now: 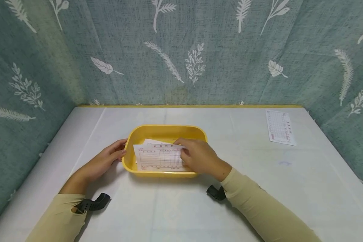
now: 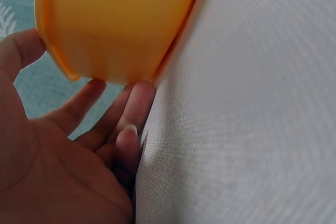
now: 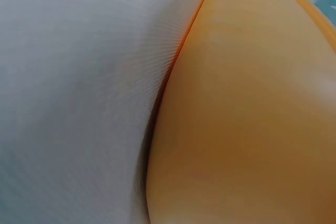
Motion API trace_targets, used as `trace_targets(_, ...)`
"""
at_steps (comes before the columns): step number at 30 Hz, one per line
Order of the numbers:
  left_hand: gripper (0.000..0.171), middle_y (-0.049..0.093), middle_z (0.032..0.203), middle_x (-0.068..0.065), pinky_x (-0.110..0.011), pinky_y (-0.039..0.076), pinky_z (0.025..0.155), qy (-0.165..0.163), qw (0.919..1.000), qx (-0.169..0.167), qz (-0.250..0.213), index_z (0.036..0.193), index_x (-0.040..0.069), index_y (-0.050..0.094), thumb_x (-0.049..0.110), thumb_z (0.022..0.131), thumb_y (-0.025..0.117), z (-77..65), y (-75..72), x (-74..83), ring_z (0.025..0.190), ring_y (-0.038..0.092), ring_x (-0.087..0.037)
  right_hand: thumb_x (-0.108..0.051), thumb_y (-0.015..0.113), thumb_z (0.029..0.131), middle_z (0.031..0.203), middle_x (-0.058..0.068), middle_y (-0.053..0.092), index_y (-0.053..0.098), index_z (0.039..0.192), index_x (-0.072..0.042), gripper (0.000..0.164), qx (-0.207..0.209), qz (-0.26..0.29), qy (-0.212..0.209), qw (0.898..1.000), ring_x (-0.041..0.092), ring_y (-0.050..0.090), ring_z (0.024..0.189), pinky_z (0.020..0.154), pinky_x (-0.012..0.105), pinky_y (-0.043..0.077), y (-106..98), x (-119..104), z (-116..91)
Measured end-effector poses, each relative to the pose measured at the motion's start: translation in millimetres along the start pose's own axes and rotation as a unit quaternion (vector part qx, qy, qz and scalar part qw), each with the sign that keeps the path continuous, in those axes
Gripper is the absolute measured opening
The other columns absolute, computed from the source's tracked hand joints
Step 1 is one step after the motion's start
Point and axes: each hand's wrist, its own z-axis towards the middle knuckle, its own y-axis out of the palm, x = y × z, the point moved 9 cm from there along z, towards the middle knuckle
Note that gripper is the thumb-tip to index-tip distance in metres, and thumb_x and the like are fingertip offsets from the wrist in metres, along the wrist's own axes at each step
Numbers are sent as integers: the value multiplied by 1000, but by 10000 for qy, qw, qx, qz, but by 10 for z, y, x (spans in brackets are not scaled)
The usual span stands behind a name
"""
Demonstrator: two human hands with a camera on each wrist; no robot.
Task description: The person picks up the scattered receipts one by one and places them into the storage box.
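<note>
A yellow plastic basin (image 1: 169, 174) stands on the white-covered table. At its left end, my left hand (image 1: 104, 163) rests its fingertips against the outer wall and rim; the left wrist view shows the fingers reaching out to the basin (image 2: 115, 30). My right hand (image 1: 201, 155) pinches the right end of a printed receipt slip (image 1: 160, 158), which is tilted up inside the basin. Behind that slip, part of another white slip (image 1: 153, 141) shows. In the right wrist view the basin's side (image 3: 247, 108) fills much of the picture and hides the right hand.
Another printed slip (image 1: 280, 128) lies on the table at the back right. Green leaf-patterned cloth (image 1: 124, 50) walls the back and both sides. A yellow strip (image 1: 230, 106) runs along the table's back edge. Black wrist mounts (image 1: 96, 202) stick out near both sleeves.
</note>
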Motion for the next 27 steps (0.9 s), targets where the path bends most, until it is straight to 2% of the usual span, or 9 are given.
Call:
trace_targets(4, 56, 40, 152, -18, -13, 39, 90, 65, 10000, -24, 50, 156, 10, 31, 33, 107, 45, -15, 4, 6, 116, 45, -13, -7, 51, 93, 55, -8, 32, 67, 122, -13, 34, -126, -102, -1, 9999, 5, 22, 48, 49, 21, 19, 23, -16, 1)
trace_targets(7, 56, 40, 152, -17, -14, 39, 90, 64, 10000, -30, 36, 156, 11, 31, 33, 107, 45, -12, 15, 7, 116, 44, -13, -7, 52, 95, 52, -9, 31, 66, 125, -14, 34, -250, -171, 83, 9995, 5, 24, 46, 48, 21, 20, 37, -16, -4)
trace_targets(15, 55, 40, 153, -17, -13, 39, 90, 66, 10000, 31, 66, 156, 12, 31, 34, 107, 44, -5, 0, 16, 117, 44, -11, -12, 55, 99, 49, -9, 38, 63, 128, -17, 31, -525, -177, 335, 9979, 5, 29, 41, 44, 20, 23, 66, 4, 12)
trace_targets(21, 56, 39, 153, -17, -13, 39, 90, 52, 10000, 27, 15, 156, 11, 31, 35, 107, 45, 1, 1, -7, 118, 44, -11, -17, 58, 100, 49, -9, 51, 64, 117, -11, 19, -521, -151, 364, 9979, 4, 40, 40, 45, 21, 29, 77, 2, 15)
trace_targets(27, 56, 39, 154, -16, -12, 39, 90, 51, 10000, 24, 52, 156, 13, 31, 36, 107, 44, 14, -4, 7, 119, 43, -12, -21, 61, 99, 53, -12, 56, 68, 109, -12, 15, -382, -183, 351, 9985, 2, 46, 44, 47, 20, 34, 48, -1, 10)
